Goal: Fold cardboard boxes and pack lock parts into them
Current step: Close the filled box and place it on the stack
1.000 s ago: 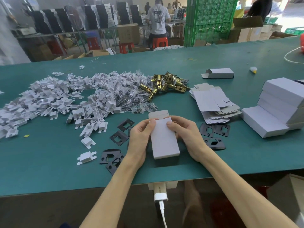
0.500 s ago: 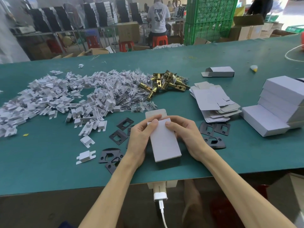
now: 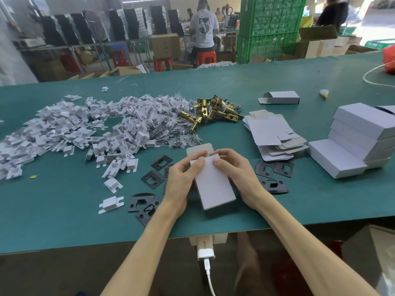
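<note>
A small white cardboard box lies near the front edge of the green table, its far end flap standing open. My left hand grips its left side, thumb on top near the far end. My right hand grips the right side, thumb also on top. Black metal strike plates lie to the left of the box and more black plates to the right. Brass latch bolts are heaped further back. Flat unfolded box blanks sit at the right.
A wide heap of white plastic inserts and bagged screws covers the left. Stacked closed white boxes stand at the right edge, one folded box further back. A white cable hangs below the table's front edge.
Both thumbs have slid closer together on top of the box near its far end. The box has tilted slightly, its near end now further to the right.
</note>
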Tool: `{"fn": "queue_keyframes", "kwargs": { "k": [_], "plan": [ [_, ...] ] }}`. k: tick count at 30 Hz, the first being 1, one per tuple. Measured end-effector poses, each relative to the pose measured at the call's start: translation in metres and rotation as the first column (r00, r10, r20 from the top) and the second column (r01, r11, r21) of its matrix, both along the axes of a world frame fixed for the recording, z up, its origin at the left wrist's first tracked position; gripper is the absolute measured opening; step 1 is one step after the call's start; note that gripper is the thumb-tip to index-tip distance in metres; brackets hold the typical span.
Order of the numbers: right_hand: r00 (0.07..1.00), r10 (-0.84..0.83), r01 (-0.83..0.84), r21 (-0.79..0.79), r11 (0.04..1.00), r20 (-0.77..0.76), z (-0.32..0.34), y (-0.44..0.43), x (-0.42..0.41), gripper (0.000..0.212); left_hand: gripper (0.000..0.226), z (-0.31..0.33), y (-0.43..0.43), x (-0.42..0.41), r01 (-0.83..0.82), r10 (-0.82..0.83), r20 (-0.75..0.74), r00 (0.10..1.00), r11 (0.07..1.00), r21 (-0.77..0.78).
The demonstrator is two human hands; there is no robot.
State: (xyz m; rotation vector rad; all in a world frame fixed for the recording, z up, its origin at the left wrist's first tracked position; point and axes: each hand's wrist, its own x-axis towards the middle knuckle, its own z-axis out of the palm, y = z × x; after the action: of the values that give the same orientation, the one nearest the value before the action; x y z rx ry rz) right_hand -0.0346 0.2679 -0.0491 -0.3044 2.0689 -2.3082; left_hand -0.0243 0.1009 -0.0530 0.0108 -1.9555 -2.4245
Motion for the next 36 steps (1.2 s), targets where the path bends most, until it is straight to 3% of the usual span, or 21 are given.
{"fn": "queue_keyframes", "kwargs": {
  "k": [21,28,32,36],
  "plan": [
    [0.999,0.022,-0.018,-0.079,0.997,0.039,-0.001,0.002,-0.001,0.022,0.022,0.0,0.0,0.002,0.085,-0.088,-0.084,0.993,0.996,-0.037],
    [0.997,-0.006,0.01,-0.042,0.999,0.081,-0.004,0.0,-0.004,0.044,0.029,-0.002,0.001,0.0,0.017,-0.016,-0.071,0.997,1.0,0.006],
    [0.999,-0.006,0.003,0.08,0.997,0.046,-0.004,-0.003,-0.006,0.038,0.02,-0.006,-0.004,-0.004,-0.141,0.152,-0.1,0.983,0.985,0.104],
    [0.994,0.09,-0.061,0.385,0.921,-0.059,-0.005,-0.01,-0.005,0.028,0.021,-0.007,-0.009,-0.009,-0.293,0.311,-0.069,0.948,0.936,0.194]
  ]
}}
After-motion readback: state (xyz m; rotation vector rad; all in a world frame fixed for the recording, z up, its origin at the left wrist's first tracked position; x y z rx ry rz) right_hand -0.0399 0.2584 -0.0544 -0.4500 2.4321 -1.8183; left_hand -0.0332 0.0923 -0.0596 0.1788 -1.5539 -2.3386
